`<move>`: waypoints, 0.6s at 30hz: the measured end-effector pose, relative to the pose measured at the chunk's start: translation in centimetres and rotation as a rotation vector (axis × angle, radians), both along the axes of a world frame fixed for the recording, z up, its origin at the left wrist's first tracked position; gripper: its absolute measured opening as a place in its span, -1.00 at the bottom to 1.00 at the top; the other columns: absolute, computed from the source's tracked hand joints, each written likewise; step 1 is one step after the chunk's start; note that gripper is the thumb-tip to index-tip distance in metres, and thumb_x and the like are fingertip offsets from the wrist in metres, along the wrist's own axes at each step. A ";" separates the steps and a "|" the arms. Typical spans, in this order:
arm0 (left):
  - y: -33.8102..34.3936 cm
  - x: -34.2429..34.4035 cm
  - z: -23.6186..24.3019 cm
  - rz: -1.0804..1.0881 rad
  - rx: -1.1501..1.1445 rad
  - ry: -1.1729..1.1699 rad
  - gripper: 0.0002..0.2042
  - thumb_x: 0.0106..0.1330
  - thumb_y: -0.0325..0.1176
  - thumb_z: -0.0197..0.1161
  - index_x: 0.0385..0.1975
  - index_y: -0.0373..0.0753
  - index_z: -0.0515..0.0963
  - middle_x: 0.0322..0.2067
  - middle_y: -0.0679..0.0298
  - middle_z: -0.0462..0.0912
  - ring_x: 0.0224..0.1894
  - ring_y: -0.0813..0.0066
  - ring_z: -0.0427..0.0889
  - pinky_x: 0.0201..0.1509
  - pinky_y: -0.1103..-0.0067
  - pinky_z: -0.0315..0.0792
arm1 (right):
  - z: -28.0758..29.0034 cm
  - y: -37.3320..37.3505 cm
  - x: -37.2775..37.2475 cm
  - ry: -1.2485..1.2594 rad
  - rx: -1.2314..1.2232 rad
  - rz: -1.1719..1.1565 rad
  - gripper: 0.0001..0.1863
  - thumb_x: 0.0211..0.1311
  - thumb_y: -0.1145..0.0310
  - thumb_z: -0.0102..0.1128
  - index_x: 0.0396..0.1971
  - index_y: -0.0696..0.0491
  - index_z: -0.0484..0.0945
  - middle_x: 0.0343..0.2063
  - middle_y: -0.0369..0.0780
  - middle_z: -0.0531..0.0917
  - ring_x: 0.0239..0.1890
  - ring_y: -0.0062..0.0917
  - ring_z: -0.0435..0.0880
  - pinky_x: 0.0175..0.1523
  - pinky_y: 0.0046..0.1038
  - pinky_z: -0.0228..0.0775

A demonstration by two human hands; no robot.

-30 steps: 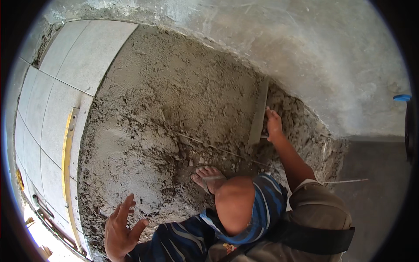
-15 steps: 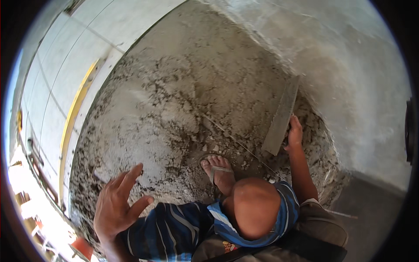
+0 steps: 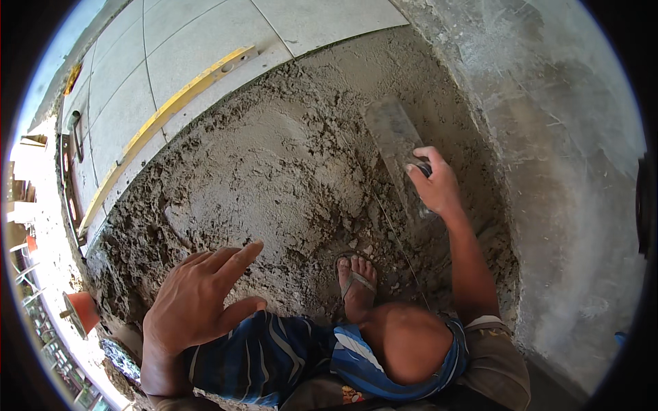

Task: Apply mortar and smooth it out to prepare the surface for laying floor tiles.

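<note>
My right hand (image 3: 439,181) is wrapped round the dark handle of a long rectangular plastering trowel (image 3: 392,133). Its grey metal blade lies flat, or nearly so, on the wet mortar (image 3: 274,147) to the right. Over the near left part of the mortar hovers my left hand (image 3: 202,294), fingers apart and holding nothing. A thin string (image 3: 394,236) runs across the mortar between the trowel and my sandalled foot (image 3: 358,279).
A rough concrete wall (image 3: 555,171) borders the mortar on the right. Pale floor tiles (image 3: 188,51) lie beyond it, with a yellow spirit level (image 3: 171,106) along their edge. At the left stands an orange bucket (image 3: 83,309).
My right hand has swung the trowel away from the wall and forward, turning its blade from steeply tilted to flat over the mortar. The view has shifted to show more tiles.
</note>
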State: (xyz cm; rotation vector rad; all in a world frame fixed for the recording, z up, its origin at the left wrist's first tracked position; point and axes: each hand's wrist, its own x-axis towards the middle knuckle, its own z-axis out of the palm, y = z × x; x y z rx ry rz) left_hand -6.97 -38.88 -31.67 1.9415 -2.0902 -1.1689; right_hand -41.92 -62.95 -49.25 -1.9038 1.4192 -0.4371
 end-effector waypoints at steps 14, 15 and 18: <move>2.0 2.2 -0.2 -0.016 -0.003 0.147 -0.21 0.26 0.09 0.41 0.37 -0.32 0.39 -0.03 -0.12 0.69 -0.03 -0.11 0.72 0.07 0.23 0.56 | -5.7 -0.6 6.4 0.552 -0.333 0.591 -0.69 0.47 0.06 0.11 -0.16 0.02 0.44 -0.38 -0.01 0.71 -0.37 0.01 0.74 -0.31 0.06 0.57; 1.9 2.2 -0.7 -0.021 0.002 0.157 -0.21 0.26 0.09 0.41 0.37 -0.32 0.39 -0.03 -0.12 0.69 -0.03 -0.11 0.72 0.07 0.23 0.56 | -6.1 -1.9 7.2 0.590 -0.337 0.586 -0.69 0.47 0.06 0.10 -0.15 0.02 0.44 -0.35 0.00 0.72 -0.33 0.02 0.74 -0.27 0.06 0.57; 2.6 2.3 -0.1 -0.041 -0.039 0.209 -0.21 0.27 0.10 0.40 0.36 -0.35 0.39 -0.03 -0.13 0.69 -0.04 -0.11 0.72 0.07 0.23 0.55 | -4.4 -6.0 10.8 0.590 -0.291 0.488 -0.67 0.46 0.06 0.12 -0.13 0.05 0.44 -0.31 0.02 0.73 -0.24 0.06 0.73 -0.19 0.08 0.56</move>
